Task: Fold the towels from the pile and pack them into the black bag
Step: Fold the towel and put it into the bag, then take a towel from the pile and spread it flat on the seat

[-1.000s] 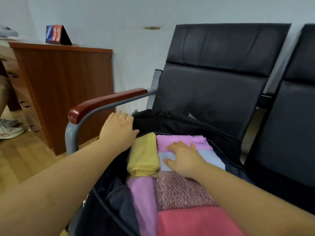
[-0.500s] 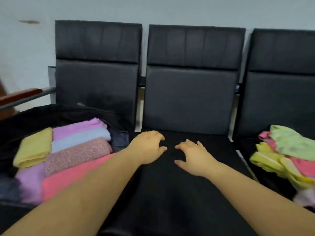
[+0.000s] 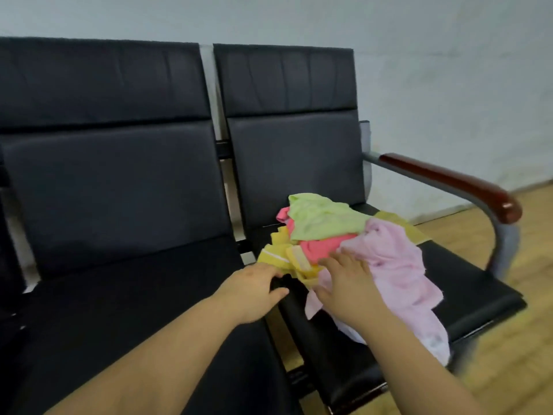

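Pile point(image 3: 344, 244) of unfolded towels on the right-hand seat point(image 3: 466, 283), reaching its front edge. My right hand point(image 3: 348, 284) lies flat, fingers straight, on the pink towel point(image 3: 398, 265); my left hand point(image 3: 254, 287) hovers loosely curled and holding nothing just left of the pile. The seat left of the pile lies bare. An armrest point(image 3: 454, 181) bounds the far right side. Lower towels are hidden.

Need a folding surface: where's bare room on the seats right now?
Free: the left seat, bare from its backrest to the gap beside the left hand. Also the right seat strip between the towel pile and armrest. Crowded: the right seat's middle and front-left, under the pile and right hand.
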`<state>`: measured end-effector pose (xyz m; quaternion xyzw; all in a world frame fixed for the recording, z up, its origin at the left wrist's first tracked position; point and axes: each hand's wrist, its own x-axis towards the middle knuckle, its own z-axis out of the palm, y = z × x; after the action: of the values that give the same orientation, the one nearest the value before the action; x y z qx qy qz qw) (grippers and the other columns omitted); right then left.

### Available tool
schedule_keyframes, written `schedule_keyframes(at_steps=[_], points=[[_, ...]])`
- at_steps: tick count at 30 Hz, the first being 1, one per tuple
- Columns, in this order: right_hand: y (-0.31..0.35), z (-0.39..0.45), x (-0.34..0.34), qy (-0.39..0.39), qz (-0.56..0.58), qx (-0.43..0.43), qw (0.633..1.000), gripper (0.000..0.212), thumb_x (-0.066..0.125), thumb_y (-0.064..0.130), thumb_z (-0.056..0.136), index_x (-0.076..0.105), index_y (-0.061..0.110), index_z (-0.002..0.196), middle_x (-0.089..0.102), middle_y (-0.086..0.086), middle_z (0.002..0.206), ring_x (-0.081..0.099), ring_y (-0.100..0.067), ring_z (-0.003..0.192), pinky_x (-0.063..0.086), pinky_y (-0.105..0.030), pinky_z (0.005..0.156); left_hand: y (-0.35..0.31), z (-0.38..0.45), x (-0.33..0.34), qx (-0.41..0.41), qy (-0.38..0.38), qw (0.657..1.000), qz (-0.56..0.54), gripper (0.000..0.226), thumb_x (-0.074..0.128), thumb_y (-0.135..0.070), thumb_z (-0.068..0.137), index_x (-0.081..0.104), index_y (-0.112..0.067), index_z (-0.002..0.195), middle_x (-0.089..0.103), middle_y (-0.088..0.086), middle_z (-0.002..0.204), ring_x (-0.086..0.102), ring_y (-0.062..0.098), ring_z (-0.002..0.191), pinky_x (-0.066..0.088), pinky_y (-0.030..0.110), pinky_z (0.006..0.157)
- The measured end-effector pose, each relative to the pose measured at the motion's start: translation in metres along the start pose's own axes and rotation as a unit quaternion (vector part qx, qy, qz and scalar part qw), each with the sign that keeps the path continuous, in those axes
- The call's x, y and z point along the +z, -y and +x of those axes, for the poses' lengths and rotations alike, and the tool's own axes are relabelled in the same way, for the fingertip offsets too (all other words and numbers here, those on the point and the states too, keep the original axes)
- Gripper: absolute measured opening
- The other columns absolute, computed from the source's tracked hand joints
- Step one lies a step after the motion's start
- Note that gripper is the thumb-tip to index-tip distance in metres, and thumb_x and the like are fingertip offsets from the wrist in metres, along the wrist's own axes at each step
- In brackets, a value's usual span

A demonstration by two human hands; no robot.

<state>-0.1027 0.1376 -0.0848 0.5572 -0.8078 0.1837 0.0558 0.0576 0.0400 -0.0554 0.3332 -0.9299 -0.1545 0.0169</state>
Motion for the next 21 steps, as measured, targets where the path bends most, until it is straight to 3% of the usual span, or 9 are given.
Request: schedule_keyframes(at_steps=[3, 7, 9, 10, 12, 14, 19, 21], points=[[-0.036, -0.001, -0.011, -0.007, 0.058, 0.07, 0.996, 0.062, 0.04, 0.044, 0.073, 0.055, 0.023, 0.13, 0.046, -0.001, 0.142, 0.034, -0.024, 0.138, 0.024, -0.045, 0.111, -0.03, 0.033, 0.021, 0.029, -0.013, 0.999, -0.034, 0.043, 0.046, -0.045, 0.096, 0.045, -0.03, 0.136, 0.046, -0.009, 0.139, 0.044, 0.013, 0.125, 0.037, 0.027, 0.102], [-0.077, 0.009, -0.023, -0.093, 0.141, 0.15, 0.974, 0.04, 0.061, 0.034, 0.087, 0.057, 0.02, 0.124, 0.056, 0.001, 0.122, 0.05, -0.021, 0.115, 0.038, -0.031, 0.097, -0.061, 0.068, 0.039, 0.053, -0.026, 0.996, -0.063, 0.048, 0.049, -0.042, 0.095, 0.04, -0.026, 0.139, 0.045, -0.004, 0.139, 0.043, 0.015, 0.126, 0.037, 0.029, 0.101], [-0.096, 0.013, -0.018, -0.093, 0.18, 0.204, 0.958, 0.037, 0.063, 0.042, 0.084, 0.053, 0.021, 0.114, 0.055, 0.003, 0.11, 0.052, -0.022, 0.108, 0.041, -0.03, 0.088, -0.071, 0.084, 0.043, 0.066, -0.063, 0.992, -0.087, 0.051, 0.051, -0.043, 0.094, 0.039, -0.023, 0.139, 0.044, -0.002, 0.138, 0.042, 0.016, 0.126, 0.038, 0.033, 0.102], [-0.105, 0.016, -0.012, -0.099, 0.2, 0.232, 0.947, 0.053, 0.064, 0.048, 0.081, 0.05, 0.019, 0.122, 0.053, -0.001, 0.118, 0.05, -0.024, 0.114, 0.042, -0.032, 0.09, -0.076, 0.092, 0.044, 0.074, -0.082, 0.987, -0.116, 0.052, 0.053, -0.042, 0.093, 0.038, -0.023, 0.14, 0.042, -0.003, 0.139, 0.041, 0.015, 0.127, 0.037, 0.034, 0.103], [-0.119, 0.018, -0.004, -0.089, 0.225, 0.283, 0.928, 0.086, 0.066, 0.053, 0.079, 0.026, 0.02, 0.147, 0.029, -0.009, 0.15, 0.034, -0.026, 0.135, 0.036, -0.035, 0.101, -0.083, 0.108, 0.048, 0.086, -0.095, 0.976, -0.179, 0.055, 0.056, -0.038, 0.093, 0.034, -0.027, 0.143, 0.041, -0.008, 0.142, 0.039, 0.011, 0.129, 0.036, 0.03, 0.105], [-0.126, 0.022, 0.0, -0.095, 0.26, 0.301, 0.913, 0.097, 0.066, 0.054, 0.08, 0.01, 0.023, 0.152, 0.016, -0.007, 0.157, 0.027, -0.025, 0.14, 0.033, -0.034, 0.104, -0.09, 0.122, 0.054, 0.084, -0.07, 0.97, -0.217, 0.059, 0.057, -0.037, 0.092, 0.031, -0.032, 0.144, 0.042, -0.01, 0.143, 0.043, 0.01, 0.128, 0.038, 0.031, 0.106], [-0.13, 0.029, 0.004, -0.084, 0.333, 0.318, 0.884, 0.083, 0.055, 0.058, 0.086, 0.012, 0.029, 0.152, 0.032, -0.01, 0.144, 0.053, -0.024, 0.111, 0.041, -0.029, 0.082, -0.097, 0.148, 0.073, 0.057, -0.068, 0.971, -0.22, 0.054, 0.06, -0.043, 0.089, 0.045, -0.026, 0.138, 0.051, -0.002, 0.133, 0.049, 0.017, 0.122, 0.041, 0.038, 0.103], [-0.132, 0.029, 0.007, -0.061, 0.34, 0.335, 0.877, 0.071, 0.05, 0.062, 0.087, 0.03, 0.026, 0.145, 0.041, -0.01, 0.134, 0.054, -0.026, 0.104, 0.044, -0.031, 0.083, -0.095, 0.151, 0.076, 0.039, -0.073, 0.976, -0.201, 0.038, 0.061, -0.042, 0.088, 0.057, -0.021, 0.119, 0.056, 0.001, 0.116, 0.054, 0.021, 0.107, 0.045, 0.034, 0.092]])
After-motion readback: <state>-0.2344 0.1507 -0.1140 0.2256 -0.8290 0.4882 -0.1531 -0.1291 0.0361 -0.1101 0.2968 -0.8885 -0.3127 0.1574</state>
